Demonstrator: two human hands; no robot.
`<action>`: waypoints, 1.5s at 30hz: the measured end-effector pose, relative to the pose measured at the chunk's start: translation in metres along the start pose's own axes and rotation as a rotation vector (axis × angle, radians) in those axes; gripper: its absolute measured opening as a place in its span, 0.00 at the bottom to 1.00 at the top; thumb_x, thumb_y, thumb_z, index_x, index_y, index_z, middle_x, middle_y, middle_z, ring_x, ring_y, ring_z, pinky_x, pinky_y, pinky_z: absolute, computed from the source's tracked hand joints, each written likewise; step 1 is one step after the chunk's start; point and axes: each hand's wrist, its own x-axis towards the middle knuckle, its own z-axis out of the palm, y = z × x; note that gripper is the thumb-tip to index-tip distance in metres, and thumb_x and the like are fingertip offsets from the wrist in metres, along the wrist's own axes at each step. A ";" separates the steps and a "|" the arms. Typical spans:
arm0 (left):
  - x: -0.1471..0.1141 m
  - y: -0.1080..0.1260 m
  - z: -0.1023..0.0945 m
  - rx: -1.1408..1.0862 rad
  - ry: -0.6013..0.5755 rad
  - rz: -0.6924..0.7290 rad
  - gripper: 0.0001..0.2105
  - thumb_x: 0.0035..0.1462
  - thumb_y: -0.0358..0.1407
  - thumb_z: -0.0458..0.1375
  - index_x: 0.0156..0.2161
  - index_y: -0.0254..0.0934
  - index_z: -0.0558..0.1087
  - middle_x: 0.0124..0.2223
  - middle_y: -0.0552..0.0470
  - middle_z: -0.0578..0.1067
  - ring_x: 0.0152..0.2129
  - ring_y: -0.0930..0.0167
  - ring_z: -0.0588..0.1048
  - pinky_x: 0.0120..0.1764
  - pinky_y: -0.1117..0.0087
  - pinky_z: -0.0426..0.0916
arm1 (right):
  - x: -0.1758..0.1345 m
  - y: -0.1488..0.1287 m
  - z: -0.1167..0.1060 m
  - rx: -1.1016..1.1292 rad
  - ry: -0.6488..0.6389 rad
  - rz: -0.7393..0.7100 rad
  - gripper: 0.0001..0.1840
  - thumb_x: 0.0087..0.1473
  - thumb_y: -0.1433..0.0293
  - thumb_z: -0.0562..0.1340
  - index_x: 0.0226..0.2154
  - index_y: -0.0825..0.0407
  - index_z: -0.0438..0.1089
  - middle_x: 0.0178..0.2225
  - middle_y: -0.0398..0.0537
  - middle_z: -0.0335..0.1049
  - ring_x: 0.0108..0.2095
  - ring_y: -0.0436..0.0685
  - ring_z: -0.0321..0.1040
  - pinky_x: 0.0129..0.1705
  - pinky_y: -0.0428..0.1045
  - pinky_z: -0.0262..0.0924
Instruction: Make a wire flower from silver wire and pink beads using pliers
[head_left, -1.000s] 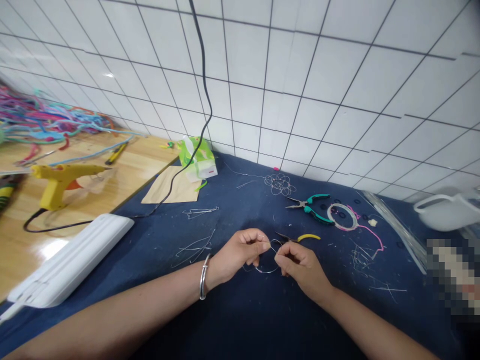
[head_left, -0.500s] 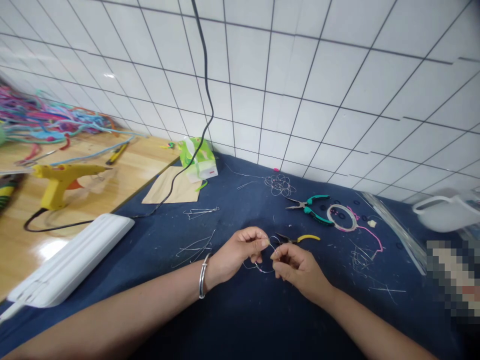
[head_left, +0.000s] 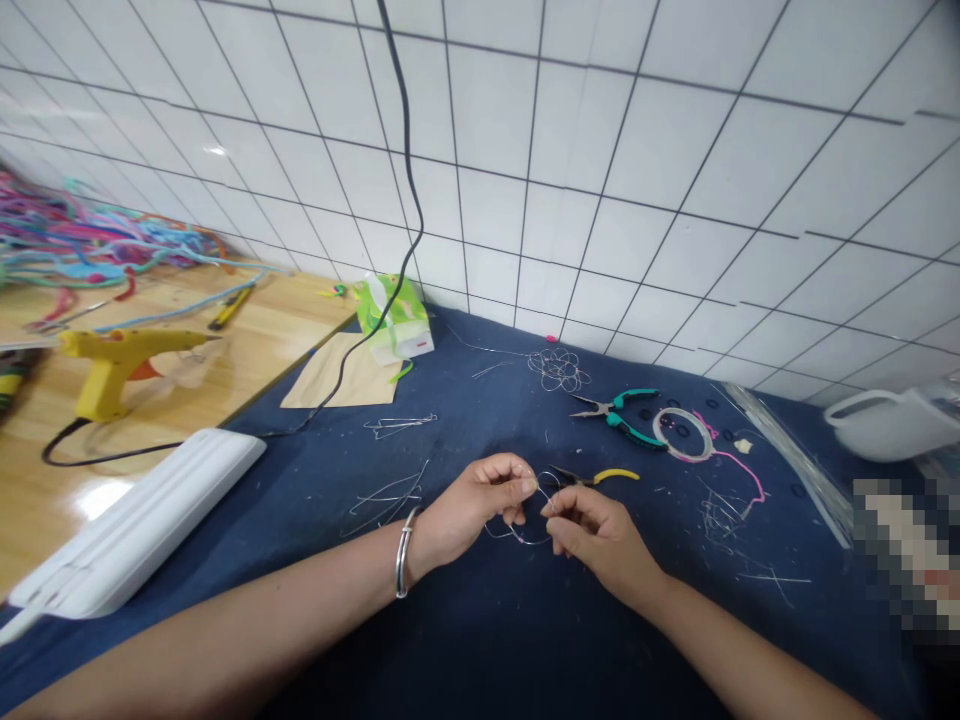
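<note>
Between both hands is a thin silvery wire (head_left: pixel 534 543) bent into loops, with a small pinkish spot low on it. My left hand (head_left: pixel 491 500), with a bangle at the wrist, pinches the wire between thumb and fingers. From the other side, my right hand (head_left: pixel 592 528) is closed on the same wire, its fingertips hiding part of it. Just behind the hands lie yellow-handled pliers (head_left: pixel 616 475), their jaws partly hidden. Farther back on the dark blue cloth (head_left: pixel 480 400) rests a flower-shaped wire piece (head_left: pixel 559 370).
Teal-handled pliers (head_left: pixel 637 437), a ring-shaped coil (head_left: pixel 683 434) and loose wires (head_left: pixel 724 510) lie to the right. Left are bent wires (head_left: pixel 390 497), a white power strip (head_left: pixel 150 520) and a yellow glue gun (head_left: pixel 112 365). A black cord (head_left: pixel 411 150) hangs down the tiled wall.
Both hands keep hold of the wire in nearly the same place. My right fingers have shifted very slightly, and the whole view has moved a little.
</note>
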 end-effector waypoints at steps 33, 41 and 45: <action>-0.005 0.003 0.003 0.389 -0.067 0.000 0.07 0.51 0.36 0.56 0.30 0.32 0.69 0.23 0.56 0.66 0.20 0.77 0.64 0.23 0.77 0.59 | 0.001 -0.002 -0.003 -0.290 0.115 -0.092 0.13 0.56 0.63 0.53 0.25 0.52 0.64 0.21 0.39 0.60 0.23 0.46 0.57 0.27 0.43 0.52; -0.006 0.003 0.003 0.358 -0.082 0.017 0.06 0.51 0.34 0.56 0.29 0.32 0.69 0.24 0.56 0.66 0.20 0.77 0.65 0.25 0.76 0.61 | -0.001 0.006 -0.002 -0.164 0.094 -0.057 0.14 0.56 0.62 0.53 0.25 0.52 0.64 0.21 0.39 0.60 0.21 0.46 0.59 0.25 0.43 0.55; -0.005 0.004 0.003 0.308 -0.089 0.020 0.07 0.52 0.36 0.56 0.30 0.32 0.69 0.25 0.55 0.66 0.21 0.78 0.65 0.26 0.75 0.62 | -0.002 0.004 -0.003 -0.160 0.104 -0.044 0.13 0.55 0.61 0.54 0.26 0.52 0.64 0.20 0.39 0.61 0.21 0.46 0.59 0.24 0.43 0.55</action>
